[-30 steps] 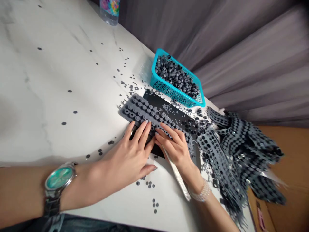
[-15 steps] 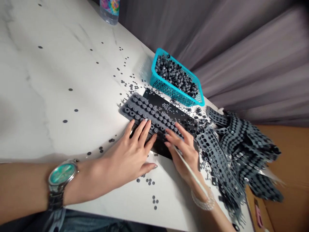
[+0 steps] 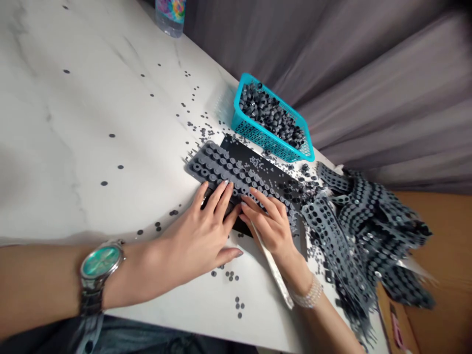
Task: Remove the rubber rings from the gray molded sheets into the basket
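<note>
A grey rubber sheet (image 3: pixel 224 164) studded with small rings lies on a black mat (image 3: pixel 258 157) on the white marble table (image 3: pixel 92 123). My left hand (image 3: pixel 201 236) lies flat with its fingers stretched onto the sheet's near edge; a watch with a teal face (image 3: pixel 100 260) is on that wrist. My right hand (image 3: pixel 269 223) rests beside it on the sheet, its fingers pressing the rings and gripping a thin white stick (image 3: pixel 273 268) that runs back along the wrist.
A teal basket (image 3: pixel 271 142) full of grey rings stands behind the mat. A heap of punched grey sheets (image 3: pixel 361 231) hangs over the table's right edge. Loose rings and dots are scattered around. A bottle (image 3: pixel 168 14) stands at the far edge, with grey curtains behind.
My right hand slid right along the sheet half a second ago and has come back left beside the left hand. My left hand has barely moved.
</note>
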A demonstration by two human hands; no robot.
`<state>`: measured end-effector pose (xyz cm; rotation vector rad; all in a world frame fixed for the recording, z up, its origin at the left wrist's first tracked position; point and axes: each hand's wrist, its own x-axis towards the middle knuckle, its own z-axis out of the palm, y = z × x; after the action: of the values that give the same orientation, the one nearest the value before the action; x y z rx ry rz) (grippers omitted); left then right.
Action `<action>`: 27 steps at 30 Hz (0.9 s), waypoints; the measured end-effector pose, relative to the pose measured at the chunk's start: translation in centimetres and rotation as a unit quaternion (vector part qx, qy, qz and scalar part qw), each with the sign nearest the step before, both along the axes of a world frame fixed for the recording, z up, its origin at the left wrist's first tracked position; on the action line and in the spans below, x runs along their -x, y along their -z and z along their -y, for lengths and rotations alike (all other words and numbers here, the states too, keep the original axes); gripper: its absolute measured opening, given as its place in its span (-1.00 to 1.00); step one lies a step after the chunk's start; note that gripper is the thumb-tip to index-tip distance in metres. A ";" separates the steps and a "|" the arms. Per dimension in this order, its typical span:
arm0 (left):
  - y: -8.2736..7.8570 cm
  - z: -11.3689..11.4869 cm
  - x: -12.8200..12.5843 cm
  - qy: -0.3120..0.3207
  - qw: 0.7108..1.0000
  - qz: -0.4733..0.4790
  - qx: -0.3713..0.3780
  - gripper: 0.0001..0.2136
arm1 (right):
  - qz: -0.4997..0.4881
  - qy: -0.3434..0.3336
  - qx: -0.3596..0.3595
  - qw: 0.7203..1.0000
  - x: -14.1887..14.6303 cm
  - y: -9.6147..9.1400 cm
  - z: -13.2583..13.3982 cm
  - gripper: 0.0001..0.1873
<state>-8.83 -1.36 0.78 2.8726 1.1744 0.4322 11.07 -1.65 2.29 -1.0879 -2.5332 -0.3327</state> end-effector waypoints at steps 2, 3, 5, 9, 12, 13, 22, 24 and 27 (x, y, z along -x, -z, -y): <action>0.0 0.0 0.0 0.001 1.000 -0.002 0.005 -0.30 | -0.012 0.003 0.003 1.000 -0.1 0.3 0.0 -0.79; 0.0 0.0 0.0 0.002 1.000 -0.002 0.006 -0.31 | -0.033 0.020 -0.001 0.999 -0.2 0.4 0.0 -0.78; -0.1 0.0 0.0 0.002 1.000 -0.002 0.009 -0.31 | -0.108 0.103 -0.023 0.989 -0.6 0.4 -0.1 -0.79; -0.1 0.0 0.0 0.004 1.000 0.001 0.012 -0.31 | -0.234 0.295 -0.055 0.925 -1.9 -0.2 0.1 -0.84; -0.1 0.0 0.0 0.001 1.000 0.006 0.010 -0.30 | -0.221 0.276 -0.016 0.935 -2.3 -0.6 0.5 -0.85; -0.1 0.0 0.0 0.001 1.000 0.007 0.009 -0.30 | -0.206 0.245 0.004 0.948 -2.1 -0.6 0.7 -0.85; -0.2 0.0 -0.1 0.000 1.000 0.000 0.013 -0.33 | -0.070 0.056 0.019 0.996 0.4 0.0 0.7 -0.77; -0.2 0.0 0.0 0.000 1.000 -0.004 0.015 -0.34 | -0.063 0.059 0.013 0.996 0.4 -0.1 0.6 -0.75; -0.3 0.0 0.0 -0.001 1.000 -0.010 0.013 -0.33 | -0.036 0.041 -0.006 0.998 0.2 -0.1 0.5 -0.77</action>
<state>-8.87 -1.39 1.04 2.8617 1.1771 0.3862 10.85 -2.16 2.42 -1.1805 -2.4246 -0.3246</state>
